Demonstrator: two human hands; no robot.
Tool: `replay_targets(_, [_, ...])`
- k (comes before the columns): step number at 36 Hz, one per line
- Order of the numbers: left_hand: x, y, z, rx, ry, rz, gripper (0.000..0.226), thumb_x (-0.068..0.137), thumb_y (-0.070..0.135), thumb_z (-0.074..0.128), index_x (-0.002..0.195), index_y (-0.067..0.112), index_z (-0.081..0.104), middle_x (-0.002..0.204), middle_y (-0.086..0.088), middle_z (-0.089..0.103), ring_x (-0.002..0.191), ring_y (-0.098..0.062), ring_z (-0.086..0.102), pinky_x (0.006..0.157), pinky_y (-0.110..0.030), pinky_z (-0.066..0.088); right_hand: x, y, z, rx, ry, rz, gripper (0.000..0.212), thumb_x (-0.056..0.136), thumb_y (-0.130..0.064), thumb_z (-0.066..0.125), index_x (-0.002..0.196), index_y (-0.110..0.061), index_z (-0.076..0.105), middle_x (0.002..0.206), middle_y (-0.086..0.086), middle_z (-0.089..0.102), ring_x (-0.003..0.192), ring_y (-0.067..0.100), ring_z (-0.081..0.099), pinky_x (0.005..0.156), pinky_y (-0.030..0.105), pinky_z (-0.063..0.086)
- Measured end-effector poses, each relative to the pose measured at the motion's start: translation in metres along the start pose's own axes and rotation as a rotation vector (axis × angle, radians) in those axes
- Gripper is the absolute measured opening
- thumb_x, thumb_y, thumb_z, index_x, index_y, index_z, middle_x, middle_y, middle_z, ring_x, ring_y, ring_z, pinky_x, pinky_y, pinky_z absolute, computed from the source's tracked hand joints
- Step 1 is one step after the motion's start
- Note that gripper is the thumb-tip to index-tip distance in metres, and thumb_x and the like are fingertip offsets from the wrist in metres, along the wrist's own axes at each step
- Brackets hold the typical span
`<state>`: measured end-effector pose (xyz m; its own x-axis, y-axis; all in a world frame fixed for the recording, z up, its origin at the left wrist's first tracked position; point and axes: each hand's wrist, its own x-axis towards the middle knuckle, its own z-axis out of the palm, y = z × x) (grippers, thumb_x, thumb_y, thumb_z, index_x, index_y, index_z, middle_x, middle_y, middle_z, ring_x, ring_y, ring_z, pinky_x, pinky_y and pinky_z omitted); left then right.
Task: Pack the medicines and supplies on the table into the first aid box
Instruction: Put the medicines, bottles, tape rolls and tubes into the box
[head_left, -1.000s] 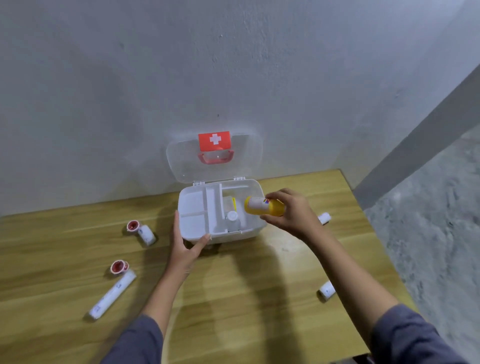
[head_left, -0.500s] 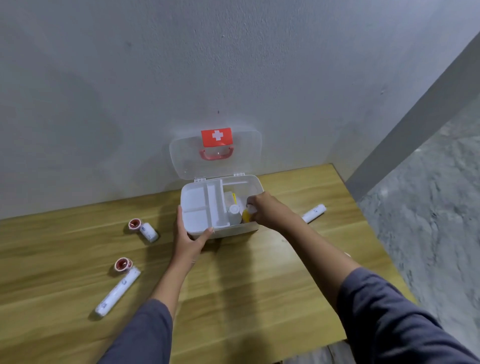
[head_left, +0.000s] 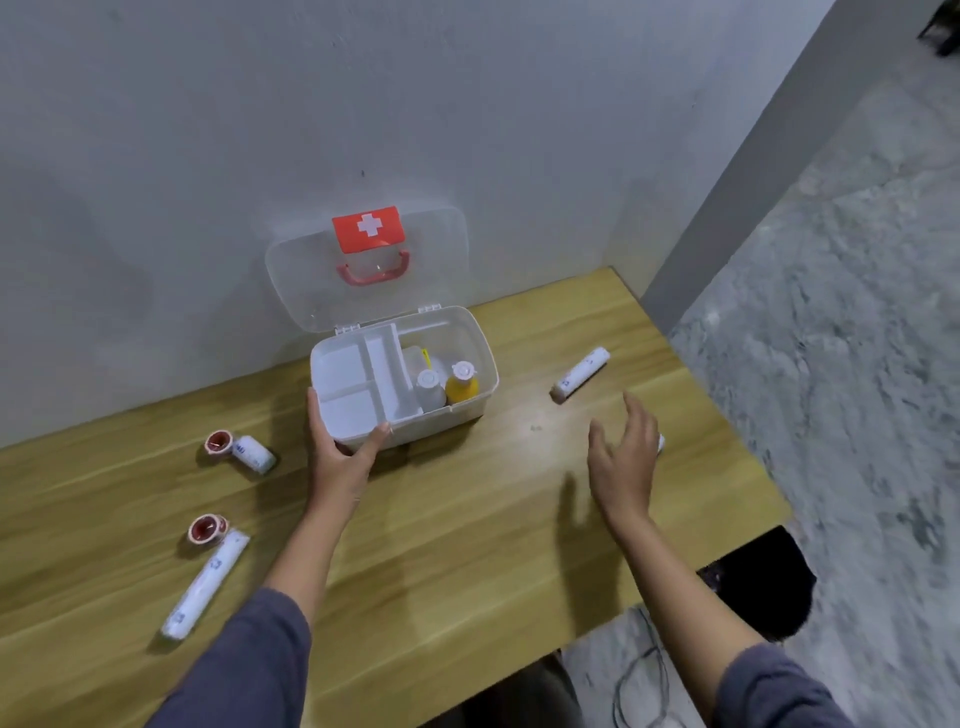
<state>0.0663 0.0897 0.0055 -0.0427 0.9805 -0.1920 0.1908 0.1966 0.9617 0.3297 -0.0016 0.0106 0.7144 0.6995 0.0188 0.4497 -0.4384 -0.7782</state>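
Note:
The white first aid box (head_left: 483, 364) stands open against the wall, its clear lid (head_left: 311, 275) with a red cross tilted back. In its right compartment a yellow bottle (head_left: 461, 384) stands upright beside a white bottle (head_left: 429, 391). My left hand (head_left: 340, 449) grips the box's front left corner. Over the table to the right of the box, my right hand (head_left: 623, 457) is open and empty; it mostly hides a small white roll (head_left: 661, 442). A white bandage roll (head_left: 579, 374) lies beyond the hand.
On the wooden table (head_left: 441, 545) at the left lie two red tape rolls (head_left: 218, 443) (head_left: 207, 528), a short white roll (head_left: 254, 453) and a long white roll (head_left: 203, 584). The table's right edge drops to a grey floor with a cable (head_left: 644, 680).
My right hand set the yellow bottle upright in the box, let go, and drew back to the right over the table. My left hand stayed on the box.

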Motion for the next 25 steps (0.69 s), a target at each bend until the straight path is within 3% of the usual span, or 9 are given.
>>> replay_targets(4, [0.000,-0.002,0.000,0.009,0.005,0.019,0.095,0.076,0.019,0.072,0.146,0.024,0.009,0.154,0.000,0.022,0.139,-0.015,0.025,0.111,-0.030,0.024,-0.006,0.039,0.003,-0.134,0.141,0.205,0.065,0.090,-0.025,0.054,0.141,0.000,0.023,0.150,0.020,0.026,0.139,0.033,0.021,0.112,0.041,0.024])
replay_targets(10, [0.001,-0.003,0.000,-0.006,0.011,-0.003,0.096,0.075,0.020,0.073,0.146,0.027,0.008,0.154,0.003,0.021,0.139,-0.012,0.024,0.115,-0.034,0.022,0.007,0.040,0.028,-0.084,0.169,0.382,0.077,0.089,-0.035,0.053,0.144,0.002,0.013,0.154,0.019,0.013,0.142,0.032,0.014,0.115,0.040,0.017])
replay_targets(19, [-0.003,0.005,0.006,0.006,0.064,-0.030,0.092,0.078,0.013,0.069,0.146,0.024,0.009,0.153,0.010,0.019,0.134,0.001,0.023,0.109,-0.020,0.021,0.067,0.019,0.065,-0.063,0.154,0.342,0.084,0.087,-0.043,0.053,0.144,0.002,0.011,0.154,0.018,0.014,0.143,0.029,0.012,0.117,0.035,0.013])
replay_targets(25, [-0.002,0.006,0.008,-0.018,0.081,-0.042,0.092,0.078,0.008,0.069,0.147,0.025,0.010,0.149,0.014,0.022,0.131,0.003,0.025,0.107,-0.016,0.023,0.107,-0.005,0.092,-0.086,0.011,0.233,0.082,0.087,-0.039,0.056,0.143,0.003,0.013,0.153,0.019,0.016,0.143,0.031,0.011,0.118,0.035,0.010])
